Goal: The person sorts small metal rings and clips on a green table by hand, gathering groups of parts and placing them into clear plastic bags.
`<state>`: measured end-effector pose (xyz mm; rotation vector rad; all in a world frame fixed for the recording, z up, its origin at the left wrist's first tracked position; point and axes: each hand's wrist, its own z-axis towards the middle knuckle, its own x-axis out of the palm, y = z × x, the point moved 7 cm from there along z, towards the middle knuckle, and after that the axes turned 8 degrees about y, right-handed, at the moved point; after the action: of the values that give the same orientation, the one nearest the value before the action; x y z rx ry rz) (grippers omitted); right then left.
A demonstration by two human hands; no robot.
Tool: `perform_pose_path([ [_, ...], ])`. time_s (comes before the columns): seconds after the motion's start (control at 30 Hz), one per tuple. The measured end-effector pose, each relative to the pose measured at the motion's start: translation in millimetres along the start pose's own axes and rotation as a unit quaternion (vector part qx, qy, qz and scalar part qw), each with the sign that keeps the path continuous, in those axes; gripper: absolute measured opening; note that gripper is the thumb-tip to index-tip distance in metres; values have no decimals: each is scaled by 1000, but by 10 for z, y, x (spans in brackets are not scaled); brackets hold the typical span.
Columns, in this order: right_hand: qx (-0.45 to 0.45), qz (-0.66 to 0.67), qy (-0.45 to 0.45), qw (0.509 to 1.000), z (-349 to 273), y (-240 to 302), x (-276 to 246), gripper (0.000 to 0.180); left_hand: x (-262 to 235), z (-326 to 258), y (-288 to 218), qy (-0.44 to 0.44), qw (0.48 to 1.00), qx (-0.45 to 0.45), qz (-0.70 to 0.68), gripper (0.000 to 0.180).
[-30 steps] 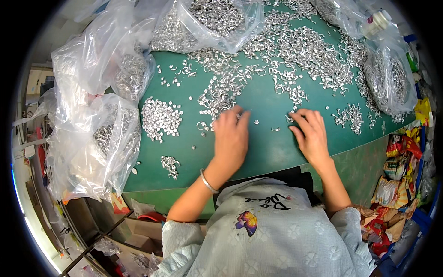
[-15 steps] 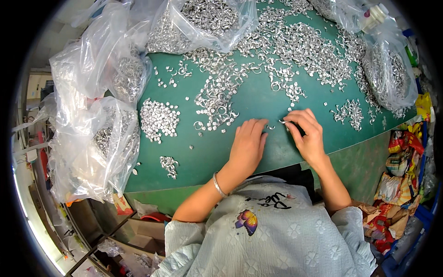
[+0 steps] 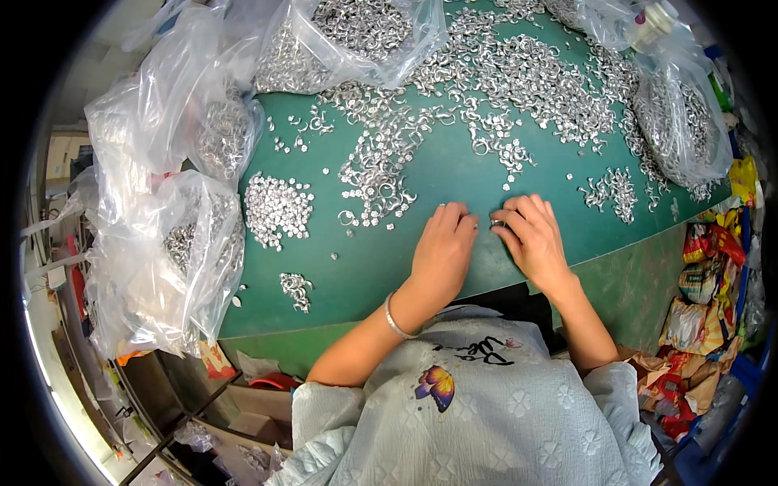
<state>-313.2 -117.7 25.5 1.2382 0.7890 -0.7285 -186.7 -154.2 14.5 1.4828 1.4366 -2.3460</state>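
Both my hands rest over the near middle of the green table (image 3: 365, 279). My left hand (image 3: 442, 251) has its fingers curled and pressed together; whatever they hold, if anything, is hidden. A short gap away, my right hand (image 3: 533, 243) pinches a small silver piece (image 3: 496, 223) between thumb and fingers, mostly covered by them. Beyond the hands lie loose silver open rings (image 3: 379, 174) with flower-shaped heads mixed in. Left of these is a heap of small silver flower-shaped pieces (image 3: 278, 209). A little cluster of silver pieces (image 3: 296, 292) sits near the front edge.
Clear plastic bags of silver parts stand at the left (image 3: 198, 251), the back (image 3: 348, 40) and the right (image 3: 681, 121). A broad spread of rings (image 3: 543, 81) covers the far side. Another small pile (image 3: 612, 194) is at right. Colourful packages (image 3: 697, 324) lie beyond the right edge.
My left fingers have curled in, and the small curved piece beside their tips no longer shows. My right fingers have come lower and closer around their piece.
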Motion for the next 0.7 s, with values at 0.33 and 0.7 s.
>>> perform_pose_path([
  [0.33, -96, 160, 54, 981, 378, 252, 330, 13, -52, -428, -78, -62, 995, -47, -63, 29],
  [0.7, -81, 60, -6, 995, 14, 259, 164, 14, -162, -290, 149, -18, 1000, -20, 10, 27],
])
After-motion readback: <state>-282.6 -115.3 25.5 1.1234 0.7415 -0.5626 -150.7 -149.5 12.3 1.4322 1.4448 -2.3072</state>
